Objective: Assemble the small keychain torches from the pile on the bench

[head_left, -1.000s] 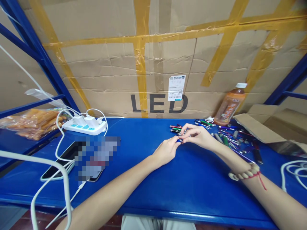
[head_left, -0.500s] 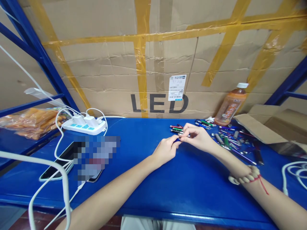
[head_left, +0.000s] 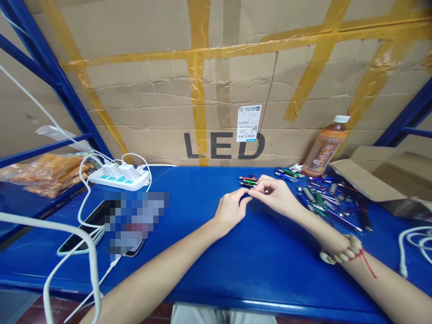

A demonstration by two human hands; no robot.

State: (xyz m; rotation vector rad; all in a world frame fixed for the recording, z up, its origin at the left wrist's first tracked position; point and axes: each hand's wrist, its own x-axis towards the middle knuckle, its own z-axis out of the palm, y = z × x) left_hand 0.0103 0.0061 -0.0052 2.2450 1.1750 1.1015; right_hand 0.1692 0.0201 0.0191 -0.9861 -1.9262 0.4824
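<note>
My left hand (head_left: 232, 208) and my right hand (head_left: 274, 194) meet over the blue table (head_left: 216, 252), fingertips pinched together on a small dark blue pen-like piece (head_left: 245, 196). Most of that piece is hidden by the fingers. Just beyond the hands lies a short row of coloured pens (head_left: 248, 181). A loose pile of pens and pen parts (head_left: 327, 202) spreads to the right of my right hand. A bead bracelet with a red string (head_left: 342, 252) sits on my right wrist.
A white power strip (head_left: 118, 177) with plugged chargers and cables lies at back left, with phones (head_left: 84, 229) in front of it. A tea bottle (head_left: 322, 148) leans at back right beside an open cardboard box (head_left: 381, 180). A taped cardboard wall marked LED (head_left: 222, 145) stands behind.
Both hands have shifted slightly left and nearer together, still pinching the small piece. Nothing else on the table moved.
</note>
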